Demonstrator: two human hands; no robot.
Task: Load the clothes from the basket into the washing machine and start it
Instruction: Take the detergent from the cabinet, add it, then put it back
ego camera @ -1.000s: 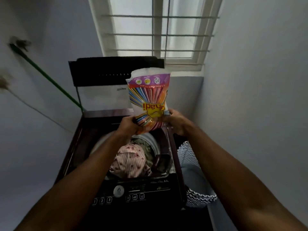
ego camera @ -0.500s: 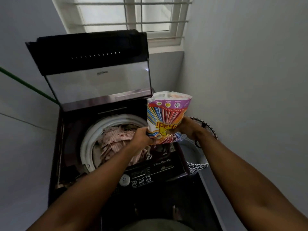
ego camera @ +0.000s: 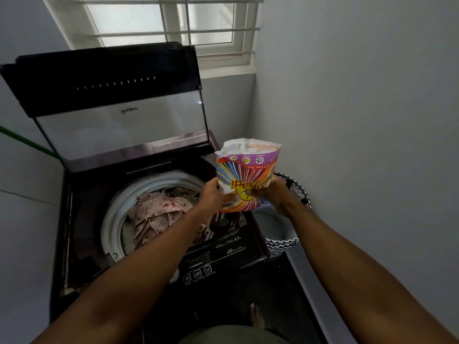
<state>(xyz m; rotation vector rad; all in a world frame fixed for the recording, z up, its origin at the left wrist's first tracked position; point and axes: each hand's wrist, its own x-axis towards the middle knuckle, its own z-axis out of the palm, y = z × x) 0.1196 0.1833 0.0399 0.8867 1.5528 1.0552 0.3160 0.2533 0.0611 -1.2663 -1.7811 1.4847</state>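
Striped pink clothes (ego camera: pixel 159 214) lie in the drum of the washer (ego camera: pixel 82 219), whose lid (ego camera: pixel 111 100) stands open at 12 o'clock. I see my left hand (ego camera: pixel 211 197) and right hand (ego camera: pixel 277 194) each with a grip clenched on the lower part of a rainbow-coloured packet (ego camera: pixel 244 175), held upright over the washer's 3 o'clock edge. The basket (ego camera: pixel 283 244) sits just beside the washer at 3 o'clock.

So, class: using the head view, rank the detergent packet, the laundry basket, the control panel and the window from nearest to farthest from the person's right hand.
1. Detergent packet: held in the right hand, left hand too.
2. Laundry basket: just below and right of the hand.
3. Control panel: lower left, on the washer's front edge.
4. Window: far back, on the wall above the lid.
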